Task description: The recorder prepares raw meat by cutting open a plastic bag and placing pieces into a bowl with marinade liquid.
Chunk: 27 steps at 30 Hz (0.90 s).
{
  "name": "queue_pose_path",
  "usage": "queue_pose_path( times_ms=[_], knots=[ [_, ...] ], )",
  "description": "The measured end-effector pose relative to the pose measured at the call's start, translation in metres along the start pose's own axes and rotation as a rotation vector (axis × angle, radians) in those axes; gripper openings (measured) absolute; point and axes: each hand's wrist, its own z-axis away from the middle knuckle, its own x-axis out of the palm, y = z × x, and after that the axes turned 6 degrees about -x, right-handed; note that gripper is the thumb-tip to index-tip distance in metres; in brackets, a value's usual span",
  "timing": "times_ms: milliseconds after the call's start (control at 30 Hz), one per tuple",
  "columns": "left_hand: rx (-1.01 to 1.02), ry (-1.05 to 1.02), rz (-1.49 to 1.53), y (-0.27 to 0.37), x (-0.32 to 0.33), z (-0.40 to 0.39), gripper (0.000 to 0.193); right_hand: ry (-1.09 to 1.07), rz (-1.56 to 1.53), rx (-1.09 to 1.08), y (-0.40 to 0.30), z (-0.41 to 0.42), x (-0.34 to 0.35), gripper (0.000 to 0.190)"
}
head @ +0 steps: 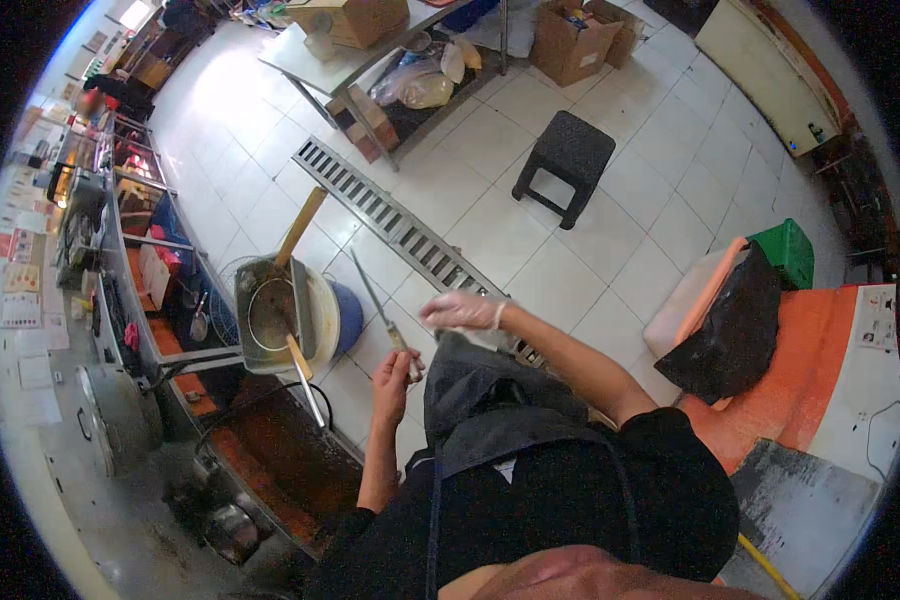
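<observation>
My left hand (394, 375) grips the pale handle of a long, narrow-bladed knife (370, 289), whose tip points up and away from me. On my right hand (463, 311) is a clear plastic glove. It hovers palm down in front of my dark apron (465, 390), fingers loosely bent, with nothing visible in it. To the left of the knife stands a tub (251, 352) with a wooden-handled tool and a round wire rim in it. A pale bucket (324, 311) and a blue bucket (349, 315) are beside the tub.
A metal drain grate (397, 225) crosses the tiled floor. Ahead stands a black plastic stool (570, 154), with a work table (292, 56) and cardboard boxes (570, 52) beyond. A metal counter (135, 517) with a large pot (116, 420) runs along my left. An orange-lidded container (690, 300) is right.
</observation>
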Motion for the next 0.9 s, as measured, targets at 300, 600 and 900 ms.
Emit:
queue_pose_path(
  times_ms=[300, 600, 900],
  knots=[
    [0.058, -0.096, 0.000, 0.068, 0.017, -0.171, 0.034, -0.200, -0.591, 0.084, -0.029, -0.117, -0.108, 0.036],
    [0.188, -0.181, -0.545, 0.249, 0.086, -0.408, 0.033, 0.867, -0.533, -0.033, -0.046, -0.115, -0.359, 0.014],
    [0.485, -0.223, -0.703, 0.360, 0.198, -0.643, 0.026, 1.545, -0.693, 0.191, -0.010, -0.026, -0.481, 0.022]
  ],
)
